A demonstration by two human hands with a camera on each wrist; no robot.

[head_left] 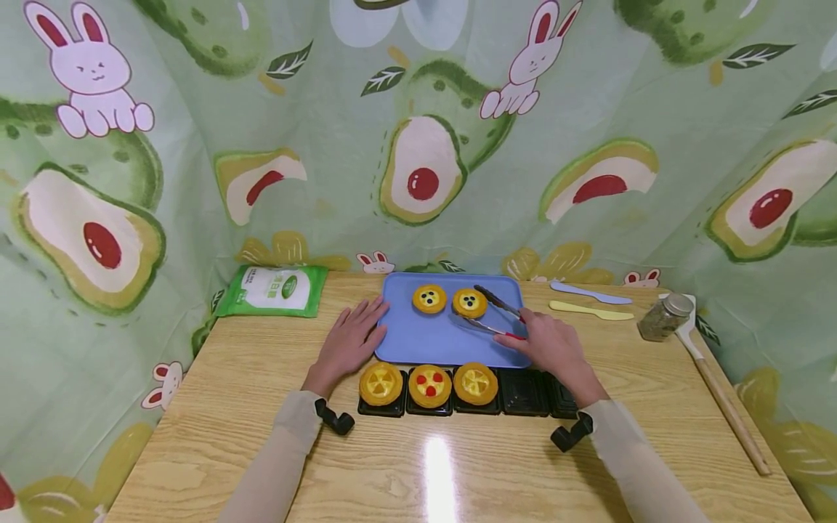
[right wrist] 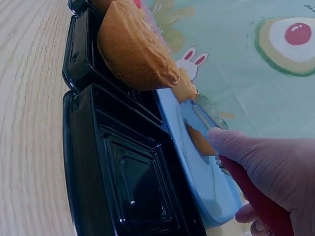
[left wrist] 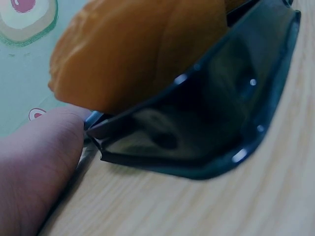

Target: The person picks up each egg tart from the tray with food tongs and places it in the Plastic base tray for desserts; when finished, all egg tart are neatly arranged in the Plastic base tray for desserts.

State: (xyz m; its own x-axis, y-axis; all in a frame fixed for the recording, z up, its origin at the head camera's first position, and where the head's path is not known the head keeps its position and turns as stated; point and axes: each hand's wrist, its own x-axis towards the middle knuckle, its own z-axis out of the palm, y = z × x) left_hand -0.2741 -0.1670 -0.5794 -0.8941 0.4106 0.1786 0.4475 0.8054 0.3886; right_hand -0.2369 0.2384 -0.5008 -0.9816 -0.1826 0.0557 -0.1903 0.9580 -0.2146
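Note:
In the head view my right hand (head_left: 552, 345) grips a pair of tongs (head_left: 498, 299) with red handles. The tongs' arms are spread, one on each side of the right-hand egg tart (head_left: 469, 303) on the blue tray (head_left: 425, 345); whether they touch it I cannot tell. A second tart (head_left: 429, 298) with dark dots sits to its left. My left hand (head_left: 349, 341) lies with fingers extended against the tray's left edge. In the right wrist view the thumb presses along the red tong handle (right wrist: 253, 196).
Black plastic boxes (head_left: 525, 392) line the tray's front; the left three hold tarts (head_left: 429, 385). A green-and-white bag (head_left: 275, 290) lies back left. On the right are a blue knife (head_left: 588, 293), a yellow knife (head_left: 591, 311), a glass jar (head_left: 663, 319) and a wooden-handled spatula (head_left: 726, 399).

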